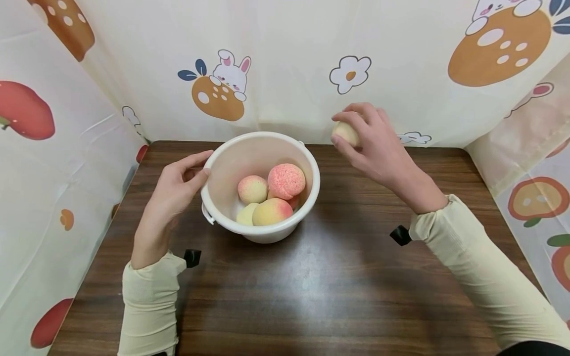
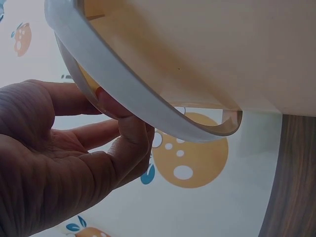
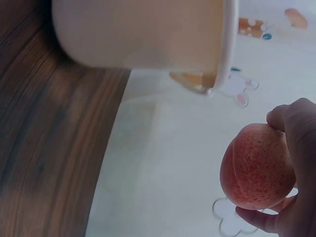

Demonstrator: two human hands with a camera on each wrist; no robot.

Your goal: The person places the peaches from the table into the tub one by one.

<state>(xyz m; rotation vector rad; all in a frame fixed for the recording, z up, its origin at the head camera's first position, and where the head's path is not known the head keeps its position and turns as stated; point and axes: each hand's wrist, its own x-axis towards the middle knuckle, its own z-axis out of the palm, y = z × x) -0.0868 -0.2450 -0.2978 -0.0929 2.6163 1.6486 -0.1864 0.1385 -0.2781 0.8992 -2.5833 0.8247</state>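
A white bucket (image 1: 224,170) stands on the table, tilted in the head view toward the near side, with several peaches inside. Among them are a speckled pink peach (image 1: 287,180), a yellow one with a red blush (image 1: 272,211) and a pink-and-cream one (image 1: 253,189). My left hand (image 1: 173,188) grips the bucket's left edge; the left wrist view shows curled fingers at its rim and handle (image 2: 133,91). To the right of the bucket, raised above the table's back edge, my right hand (image 1: 378,143) holds another peach (image 3: 259,168) between thumb and fingers. Its far side is reddish, its near side pale.
The dark wooden table (image 1: 356,277) spreads in front of the bucket and to its right. A pale curtain (image 1: 289,69) printed with rabbits, fruit and flowers hangs directly behind the table, and similar cloth hangs at both sides.
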